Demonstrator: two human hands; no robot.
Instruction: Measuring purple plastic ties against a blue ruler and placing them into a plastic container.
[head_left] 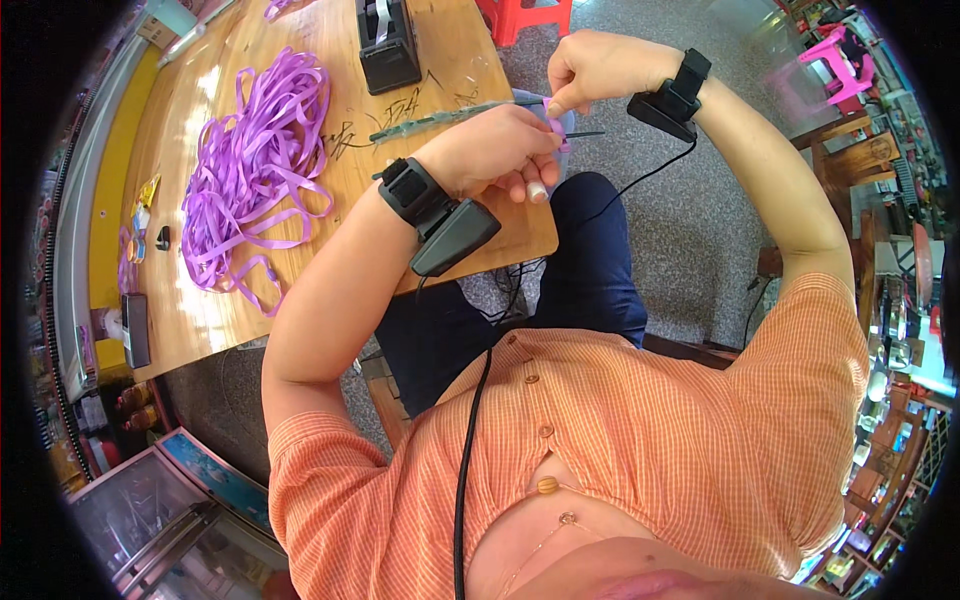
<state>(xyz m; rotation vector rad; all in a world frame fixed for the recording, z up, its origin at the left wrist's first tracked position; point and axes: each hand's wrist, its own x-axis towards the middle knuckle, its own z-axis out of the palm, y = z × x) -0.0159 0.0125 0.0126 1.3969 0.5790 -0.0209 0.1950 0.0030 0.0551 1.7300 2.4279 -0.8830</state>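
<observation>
Beyond the table's right corner, my two hands meet over a short end of purple ribbon (555, 125). My right hand (610, 70) pinches its upper part between thumb and forefinger. My left hand (495, 150) is closed at the lower part, its other fingers curled; one fingertip has a white wrap. Close by lies a long thin strip or rod with a teal, shiny covering (415, 127), running past my left knuckles. A thin dark tip (586, 134) sticks out by the ribbon; whether it belongs to that rod, I cannot tell.
On the wooden table (440, 60) lies a big loose heap of purple ribbon (255, 170). A black tape dispenser (388, 50) stands at the far side. Below my hands shows a pale bluish container rim (570, 110). Red (525, 18) and pink (838, 65) stools stand on the floor.
</observation>
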